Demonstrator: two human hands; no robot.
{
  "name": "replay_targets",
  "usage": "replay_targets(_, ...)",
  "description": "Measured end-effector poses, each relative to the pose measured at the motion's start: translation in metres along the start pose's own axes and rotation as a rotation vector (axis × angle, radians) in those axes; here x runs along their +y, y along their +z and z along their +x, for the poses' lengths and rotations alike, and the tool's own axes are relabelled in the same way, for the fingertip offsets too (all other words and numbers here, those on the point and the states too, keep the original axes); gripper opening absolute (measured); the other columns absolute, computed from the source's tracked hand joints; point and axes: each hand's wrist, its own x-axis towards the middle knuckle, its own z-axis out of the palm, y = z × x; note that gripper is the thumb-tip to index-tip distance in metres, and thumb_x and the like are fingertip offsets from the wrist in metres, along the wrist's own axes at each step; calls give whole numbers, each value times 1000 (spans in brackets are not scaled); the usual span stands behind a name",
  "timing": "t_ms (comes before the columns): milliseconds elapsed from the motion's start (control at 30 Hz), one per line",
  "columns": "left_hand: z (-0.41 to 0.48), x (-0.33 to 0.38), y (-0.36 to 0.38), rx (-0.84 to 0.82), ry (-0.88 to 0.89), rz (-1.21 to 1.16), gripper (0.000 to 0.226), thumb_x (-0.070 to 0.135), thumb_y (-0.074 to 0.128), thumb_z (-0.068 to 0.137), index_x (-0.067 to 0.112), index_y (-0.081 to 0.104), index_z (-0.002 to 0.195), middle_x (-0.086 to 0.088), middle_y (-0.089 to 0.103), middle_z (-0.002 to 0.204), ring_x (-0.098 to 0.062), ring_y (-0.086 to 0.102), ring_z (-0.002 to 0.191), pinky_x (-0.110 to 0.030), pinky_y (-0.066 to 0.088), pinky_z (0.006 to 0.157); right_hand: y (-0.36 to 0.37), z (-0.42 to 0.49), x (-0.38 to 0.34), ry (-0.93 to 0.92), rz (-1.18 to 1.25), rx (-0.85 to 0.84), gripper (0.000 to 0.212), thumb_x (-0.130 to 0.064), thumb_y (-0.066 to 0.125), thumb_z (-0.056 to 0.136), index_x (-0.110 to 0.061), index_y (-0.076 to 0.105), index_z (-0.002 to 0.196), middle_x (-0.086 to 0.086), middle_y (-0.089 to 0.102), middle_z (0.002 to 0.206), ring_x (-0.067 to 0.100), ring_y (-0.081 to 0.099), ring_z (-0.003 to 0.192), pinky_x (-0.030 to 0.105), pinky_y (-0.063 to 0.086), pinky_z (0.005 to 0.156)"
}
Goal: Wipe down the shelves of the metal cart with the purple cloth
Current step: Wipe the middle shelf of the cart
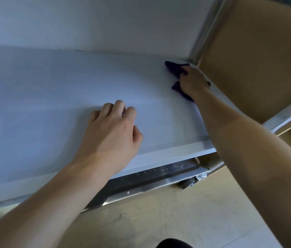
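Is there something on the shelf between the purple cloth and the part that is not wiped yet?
Only the left hand, resting mid-shelf. The right hand presses the purple cloth into the far right corner.

The cloth (176, 68) at the far right is a deep purple, plain, with no pattern. The shelf (51, 95) of the metal cart looks pale grey with a soft blue tint, and its near edge is a lighter grey. The lower shelf (159, 173) is dark grey with a silver rim. The floor (177, 212) is light beige with small dark marks. The cardboard (257, 59) on the right is brown.
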Motion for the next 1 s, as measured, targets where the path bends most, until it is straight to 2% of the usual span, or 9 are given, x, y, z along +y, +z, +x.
replay_targets(167,0,0,2,16,24,9,25,27,44,88,14,61,101,-2,56,103,-28,53,99,-45,45,85,-6,14,33,59,-63,8,45,-27,26,98,-28,41,140,6,46,143,30,45,128,43,37,104)
replay_targets(233,0,0,3,27,26,11,22,26,47,87,13,61,100,-2,56,102,-28,54,96,-45,46,83,-5,20,31,47,-62,0,46,-27,25,98,-29,39,141,8,46,143,32,44,128,46,35,106)
replay_targets(367,0,1,3,23,34,9,28,28,41,84,13,61,97,-2,57,100,-28,54,95,-45,47,81,-6,30,25,44,16,-48,48,-28,28,94,-35,40,140,5,45,145,30,44,129,48,35,107)
replay_targets(467,0,1,4,28,31,10,28,27,42,83,13,62,96,-3,58,99,-28,55,93,-46,48,80,-3,36,17,53,60,-55,53,-31,28,87,-41,40,138,3,51,139,29,49,123,49,37,105)
replay_targets(533,0,1,4,36,30,14,27,27,42,83,14,62,94,-2,58,98,-28,56,92,-44,48,78,0,42,11,34,60,-57,52,-28,27,91,-36,38,142,6,48,142,31,47,125,49,36,106)
replay_targets(733,-1,1,6,37,37,20,23,26,41,83,15,60,91,-2,57,96,-27,54,90,-43,46,77,13,62,-10,-23,71,-64,49,-19,29,99,-22,32,148,11,43,146,31,45,127,36,39,104)
replay_targets(833,1,1,5,33,36,18,26,28,39,83,16,60,93,-1,56,97,-26,53,91,-41,46,78,21,65,-35,-101,87,-94,48,-19,30,100,-19,33,148,10,40,149,28,41,131,34,34,108)
replay_targets(1000,2,1,5,25,24,16,22,28,43,83,16,59,92,-2,56,97,-26,53,92,-42,46,79,43,45,-94,-320,106,-172,50,-23,35,98,-27,35,148,1,35,154,20,36,137,29,28,112)
